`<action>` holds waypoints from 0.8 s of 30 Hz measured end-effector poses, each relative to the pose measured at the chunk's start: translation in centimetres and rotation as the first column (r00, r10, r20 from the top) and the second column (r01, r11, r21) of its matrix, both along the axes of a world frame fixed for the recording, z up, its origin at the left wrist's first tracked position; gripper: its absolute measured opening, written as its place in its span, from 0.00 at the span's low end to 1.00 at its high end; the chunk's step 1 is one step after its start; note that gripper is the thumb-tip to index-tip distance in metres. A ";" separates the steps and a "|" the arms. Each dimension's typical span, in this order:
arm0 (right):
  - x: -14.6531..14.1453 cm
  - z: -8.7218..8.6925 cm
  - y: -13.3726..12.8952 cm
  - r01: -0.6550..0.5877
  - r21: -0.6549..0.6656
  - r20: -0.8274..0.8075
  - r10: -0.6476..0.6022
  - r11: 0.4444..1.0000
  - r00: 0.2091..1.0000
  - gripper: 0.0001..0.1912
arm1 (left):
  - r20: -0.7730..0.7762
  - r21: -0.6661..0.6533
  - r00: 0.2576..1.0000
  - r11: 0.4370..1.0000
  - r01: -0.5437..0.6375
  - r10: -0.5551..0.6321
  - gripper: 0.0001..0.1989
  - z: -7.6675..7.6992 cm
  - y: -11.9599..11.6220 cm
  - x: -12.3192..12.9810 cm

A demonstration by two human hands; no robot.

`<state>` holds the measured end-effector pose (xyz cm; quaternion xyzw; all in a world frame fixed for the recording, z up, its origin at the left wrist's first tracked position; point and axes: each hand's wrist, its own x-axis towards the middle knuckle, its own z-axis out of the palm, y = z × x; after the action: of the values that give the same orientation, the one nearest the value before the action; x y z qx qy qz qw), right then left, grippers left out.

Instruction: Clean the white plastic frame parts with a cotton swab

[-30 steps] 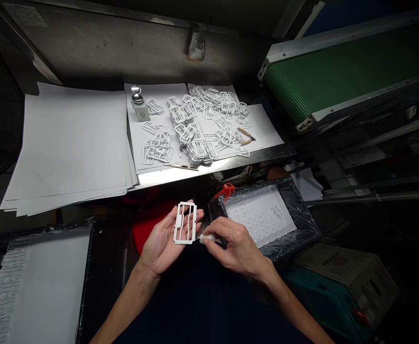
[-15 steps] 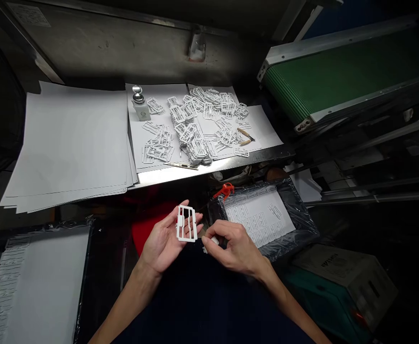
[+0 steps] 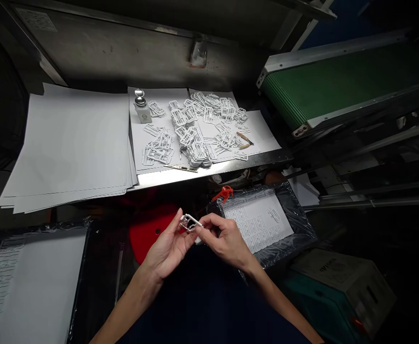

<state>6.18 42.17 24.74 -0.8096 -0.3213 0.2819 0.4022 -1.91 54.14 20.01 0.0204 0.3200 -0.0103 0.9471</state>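
Note:
A small white plastic frame [image 3: 191,222] with crossbars is tilted between my two hands above my lap. My left hand [image 3: 167,251] grips its left end, thumb upright and fingers curled beneath. The thumb and forefinger of my right hand [image 3: 227,239] pinch its right end. A bit of something white [image 3: 198,241] shows under the right fingers, mostly hidden, and I cannot make out what it is. On the bench ahead lies a heap of similar white frames [image 3: 197,148], with a smaller pile [image 3: 159,148] to its left.
A pump bottle [image 3: 142,112], yellow-handled nippers [image 3: 244,139] and a thin metal tool [image 3: 181,168] are on the bench. Large paper sheets [image 3: 77,138] cover its left. Below are a red stool [image 3: 147,229] and a black-lined tray [image 3: 302,224] with frames in rows. A green conveyor [image 3: 324,81] stands right.
The white frame has tipped from facing me to nearly edge-on. My right hand has moved left and up to take its right end; it was apart from it before.

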 end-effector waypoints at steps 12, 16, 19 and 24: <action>0.5 -0.2 0.7 0.091 0.055 -0.121 -0.083 0.994 0.989 0.10 | 0.034 0.000 0.996 0.997 0.082 -0.082 0.09 -0.8 0.4 -0.1; 0.8 -0.5 0.9 0.113 0.081 -0.173 -0.097 0.990 0.980 0.10 | 0.053 0.106 0.962 0.959 0.262 -0.269 0.15 -0.9 0.7 -0.1; 1.1 -0.7 1.3 0.149 0.098 -0.192 -0.128 0.984 0.973 0.10 | -0.049 0.379 0.912 0.838 0.393 -0.406 0.21 -0.8 1.1 -0.6; 0.6 -1.3 1.8 0.218 0.084 -0.216 -0.196 0.972 0.956 0.06 | -0.113 0.798 0.980 0.572 0.188 -0.165 0.28 -2.6 1.9 -2.3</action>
<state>6.81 44.01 23.42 -0.7825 -0.2057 0.3030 0.5036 -4.18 56.02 17.39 0.4775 0.2985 0.0407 0.8254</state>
